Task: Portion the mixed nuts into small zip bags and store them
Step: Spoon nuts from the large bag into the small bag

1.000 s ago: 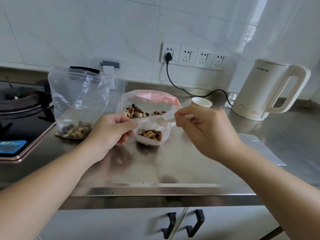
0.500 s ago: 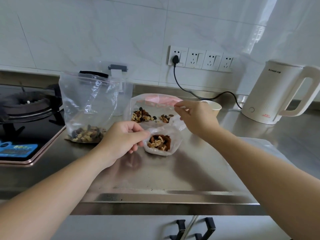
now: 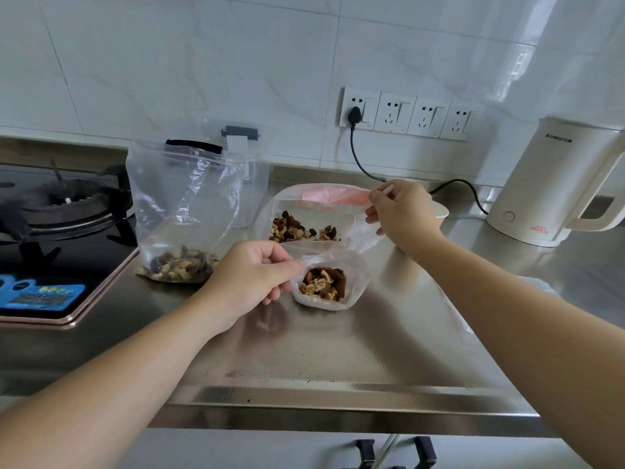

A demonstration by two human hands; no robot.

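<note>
Landmark: the white kettle (image 3: 554, 184), standing at the far right of the counter (image 3: 338, 350); every place below is given from it.
Done so far: one small zip bag (image 3: 329, 282), well left of the kettle and nearer the counter's front edge, already holds a portion of mixed nuts; its mouth looks unsealed.
Left to do: I judge the task roughly midway. Nuts remain in the pink-topped bag (image 3: 314, 211) just behind the small one, and in the large clear bag (image 3: 182, 211) farther left, by the stove (image 3: 57, 211). Sealing and storing are not yet done.
Left hand (image 3: 253, 279): fingers curled, pinching the small zip bag's left rim, touching it.
Right hand (image 3: 402, 214): between kettle and bags, pinching the pink-topped bag's right edge, lifted off the counter.
Paper cup (image 3: 441, 211): mostly hidden behind the right hand.
Nuts relative to the hands: the portioned nuts sit just right of the left hand, below and left of the right hand.
</note>
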